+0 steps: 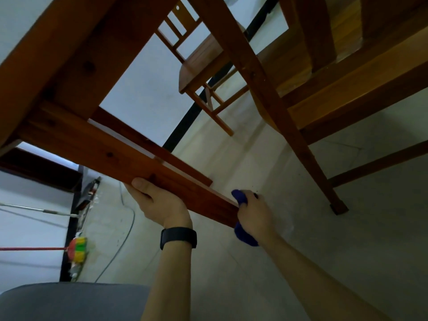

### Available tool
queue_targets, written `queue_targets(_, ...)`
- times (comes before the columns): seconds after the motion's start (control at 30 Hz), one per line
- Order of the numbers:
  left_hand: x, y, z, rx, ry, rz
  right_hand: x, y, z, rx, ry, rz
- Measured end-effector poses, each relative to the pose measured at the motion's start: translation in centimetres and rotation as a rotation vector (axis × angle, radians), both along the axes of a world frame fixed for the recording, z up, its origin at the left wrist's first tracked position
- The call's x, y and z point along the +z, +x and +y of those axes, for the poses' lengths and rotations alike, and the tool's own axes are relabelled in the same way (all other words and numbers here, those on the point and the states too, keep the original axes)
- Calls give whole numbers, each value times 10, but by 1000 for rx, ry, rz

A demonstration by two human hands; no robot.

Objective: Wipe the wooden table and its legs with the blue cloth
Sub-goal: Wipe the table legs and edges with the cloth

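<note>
While the left hand curls round the table leg partway along, thumb on its upper face, it seems to be bracing the wood so that rubbing does not shift it. Just to its right, the right hand clutches the blue cloth, bunched round the leg's near end. Cloth shows on 2 sides of the wood, probably so that several faces are wiped in 1 stroke. Both hands touch the leg, the cloth between right palm and wood. A wooden chair stands farther off.
</note>
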State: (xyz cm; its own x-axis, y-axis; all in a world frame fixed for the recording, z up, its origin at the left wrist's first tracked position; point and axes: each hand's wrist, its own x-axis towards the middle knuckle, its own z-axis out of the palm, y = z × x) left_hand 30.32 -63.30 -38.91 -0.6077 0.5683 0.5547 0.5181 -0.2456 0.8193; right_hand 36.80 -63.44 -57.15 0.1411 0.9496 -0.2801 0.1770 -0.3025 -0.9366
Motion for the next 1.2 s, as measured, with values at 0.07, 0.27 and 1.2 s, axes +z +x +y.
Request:
queue_targets(0.07,-1,-4,1,-7,-3,-18,36,-14,-11,-144,207,107)
queue_targets(0.27,-10,-8,-15,-86,-32,68,-28,-54,-52,-94,103,-94)
queue_targets(1.2,-121,-110,-13,-687,-308,-18,-11,-99,-55,-265,339,-76)
